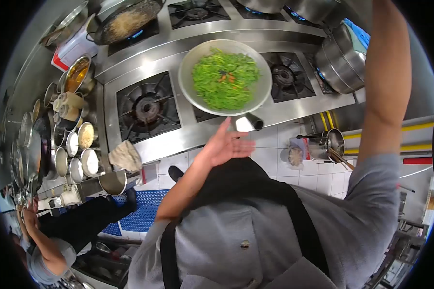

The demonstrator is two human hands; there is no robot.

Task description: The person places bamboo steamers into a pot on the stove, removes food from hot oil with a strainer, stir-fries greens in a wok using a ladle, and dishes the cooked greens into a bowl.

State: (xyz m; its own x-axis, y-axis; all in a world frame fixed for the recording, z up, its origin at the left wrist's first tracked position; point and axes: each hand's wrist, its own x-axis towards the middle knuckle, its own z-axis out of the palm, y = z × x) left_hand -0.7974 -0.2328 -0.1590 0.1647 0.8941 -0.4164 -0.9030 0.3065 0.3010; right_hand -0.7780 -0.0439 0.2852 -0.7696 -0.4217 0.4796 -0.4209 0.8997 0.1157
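My left hand (pixel 225 146) is held palm up with its fingers spread, just below a wide metal pan (pixel 184 77) on the stove. Nothing lies in it, and its thumb points toward the pan's rim. Chopped green leaves (pixel 226 79) fill the pan, with a few orange-red pieces at their middle. The pan's short handle (pixel 250 123) sticks out over the stove's front edge, right of my left hand. My right arm reaches up past the top right of the view, so the right hand is out of sight.
An empty burner (pixel 147 107) is left of the pan; a large steel pot (pixel 340 60) stands right. A wok (pixel 128 21) is at the back left. Seasoning bowls (pixel 86 135) and a cloth (pixel 125 155) lie left. A co-worker (pixel 53 250) stands at the lower left.
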